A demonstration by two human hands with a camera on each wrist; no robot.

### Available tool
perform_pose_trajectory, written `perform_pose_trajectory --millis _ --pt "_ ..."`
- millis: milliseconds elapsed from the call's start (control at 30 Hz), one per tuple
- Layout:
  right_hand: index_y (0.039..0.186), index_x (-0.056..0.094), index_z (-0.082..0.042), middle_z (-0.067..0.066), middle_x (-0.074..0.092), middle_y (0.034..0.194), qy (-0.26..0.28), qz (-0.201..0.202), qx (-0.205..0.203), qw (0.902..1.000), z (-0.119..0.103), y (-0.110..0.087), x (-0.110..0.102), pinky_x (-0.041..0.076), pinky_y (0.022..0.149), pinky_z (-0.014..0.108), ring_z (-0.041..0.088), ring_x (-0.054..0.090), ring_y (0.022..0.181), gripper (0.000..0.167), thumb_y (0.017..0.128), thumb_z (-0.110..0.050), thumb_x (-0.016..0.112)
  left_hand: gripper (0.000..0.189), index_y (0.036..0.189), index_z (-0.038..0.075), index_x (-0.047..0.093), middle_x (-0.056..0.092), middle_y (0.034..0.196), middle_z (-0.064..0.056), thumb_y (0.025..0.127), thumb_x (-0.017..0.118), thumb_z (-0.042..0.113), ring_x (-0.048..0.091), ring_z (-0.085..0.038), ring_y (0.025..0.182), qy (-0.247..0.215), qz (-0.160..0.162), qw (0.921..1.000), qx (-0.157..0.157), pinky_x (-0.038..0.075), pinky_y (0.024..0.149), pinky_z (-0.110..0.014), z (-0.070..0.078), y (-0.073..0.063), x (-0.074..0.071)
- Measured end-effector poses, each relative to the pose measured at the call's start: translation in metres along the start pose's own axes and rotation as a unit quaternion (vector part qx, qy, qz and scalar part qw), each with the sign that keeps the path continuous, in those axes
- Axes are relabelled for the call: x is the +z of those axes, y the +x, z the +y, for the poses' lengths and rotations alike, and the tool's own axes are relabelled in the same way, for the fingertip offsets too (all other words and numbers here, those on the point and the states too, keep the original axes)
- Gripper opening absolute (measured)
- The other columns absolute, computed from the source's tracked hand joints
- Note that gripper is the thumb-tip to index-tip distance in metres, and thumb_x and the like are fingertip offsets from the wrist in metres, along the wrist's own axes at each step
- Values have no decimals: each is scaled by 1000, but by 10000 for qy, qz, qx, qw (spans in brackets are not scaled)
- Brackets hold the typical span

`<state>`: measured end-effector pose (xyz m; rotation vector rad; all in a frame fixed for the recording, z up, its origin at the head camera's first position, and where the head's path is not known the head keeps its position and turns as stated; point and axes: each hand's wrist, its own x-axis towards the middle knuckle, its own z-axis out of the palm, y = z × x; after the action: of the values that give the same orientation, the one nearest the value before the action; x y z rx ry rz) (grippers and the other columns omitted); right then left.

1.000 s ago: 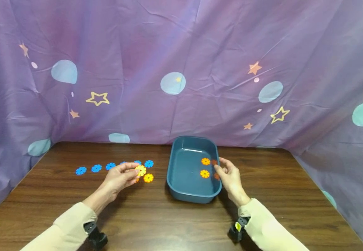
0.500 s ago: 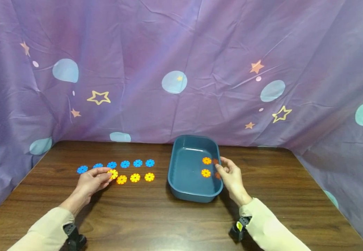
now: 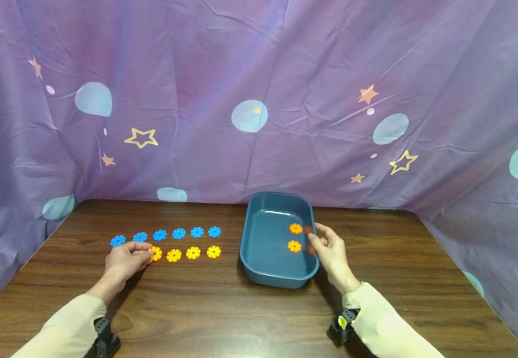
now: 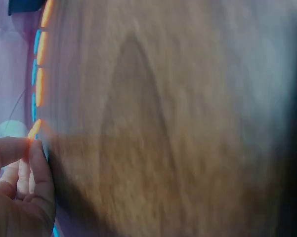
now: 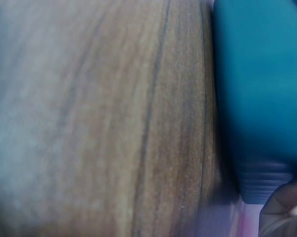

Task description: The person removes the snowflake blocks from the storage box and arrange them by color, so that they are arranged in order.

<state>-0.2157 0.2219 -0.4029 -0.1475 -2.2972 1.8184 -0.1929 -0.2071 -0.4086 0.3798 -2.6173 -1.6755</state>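
My left hand [image 3: 125, 262] pinches a yellow-orange notched disc [image 3: 155, 253] between thumb and fingers, low at the left end of the front row. In the left wrist view this disc [image 4: 35, 129] is tilted at the fingertips. To its right lie three more yellow-orange discs [image 3: 193, 252] in a line. Behind them runs a row of several blue notched discs [image 3: 179, 233]. With thumb and fingers, my right hand [image 3: 330, 251] grips the right rim of a dark blue rectangular tub [image 3: 263, 258]. Two orange discs [image 3: 295, 246] lie inside it, toward the right wall.
The brown wooden table [image 3: 187, 313] reaches back to a purple curtain [image 3: 196, 99] with stars and planets. In the right wrist view the tub's outer wall [image 5: 262, 84] rises beside the table surface.
My left hand has carried the yellow-orange disc leftward past the others, then lowered it toward the row's left end. My right hand stays on the tub's rim.
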Motion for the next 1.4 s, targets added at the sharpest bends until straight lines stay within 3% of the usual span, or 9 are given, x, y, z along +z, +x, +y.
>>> perform_pose_trajectory --millis 133,233,633,867,1000,1100,1233,1400 --pt "129 49 6 -1 50 59 24 -8 -13 10000 -1 0 -1 40 49 17 5 52 53 40 91 -6 57 26 98 -1 68 71 75 0 80 68 17 58 -7 68 1269 375 9905 383 43 64 -24 1 -1 -1" --pt "128 49 5 0 51 59 14 16 -4 10000 0 0 -2 42 50 17 6 53 53 40 91 -5 57 23 92 3 70 71 78 -3 79 70 21 58 -15 73 1781 480 9814 536 38 65 -28 2 0 -1" --pt "128 50 4 1 49 60 44 51 -18 10000 1 1 -2 43 49 18 6 53 53 39 91 -5 56 18 86 2 70 70 84 -14 78 69 17 59 -26 77 2244 294 9711 760 40 60 -30 6 2 -4" --pt "128 50 5 0 51 58 99 57 -53 9999 -1 0 -2 42 48 17 6 54 52 39 91 -5 57 18 87 1 69 70 81 -12 79 69 18 59 -23 74 2238 261 9713 767 39 61 -31 6 2 -5" --pt "129 49 6 -1 51 59 43 -3 -23 10000 -2 1 -1 43 50 17 5 54 53 40 91 -5 56 22 91 -1 67 71 78 -11 81 69 18 58 -13 65 2036 309 9759 718 40 59 -28 7 1 -5" --pt "129 49 7 -1 51 59 28 -26 -38 10000 -2 1 -1 44 50 18 5 55 53 40 91 -5 56 25 95 -3 65 70 77 -11 83 68 18 55 -5 60 1791 459 9787 887 40 55 -26 12 -1 -1" --pt "127 50 6 -1 51 59 48 32 -62 10000 -2 1 -1 42 48 17 5 53 52 39 91 -4 56 27 99 -2 65 70 79 -11 83 68 19 53 -3 59 1466 467 9796 1293 40 54 -24 30 -3 15" --pt "127 51 6 -1 50 59 50 36 -53 10000 0 0 0 40 48 16 4 52 52 38 91 -4 57 24 100 1 66 69 83 -9 83 69 18 55 -6 62 842 -48 9857 1459 43 54 -23 63 -11 51"
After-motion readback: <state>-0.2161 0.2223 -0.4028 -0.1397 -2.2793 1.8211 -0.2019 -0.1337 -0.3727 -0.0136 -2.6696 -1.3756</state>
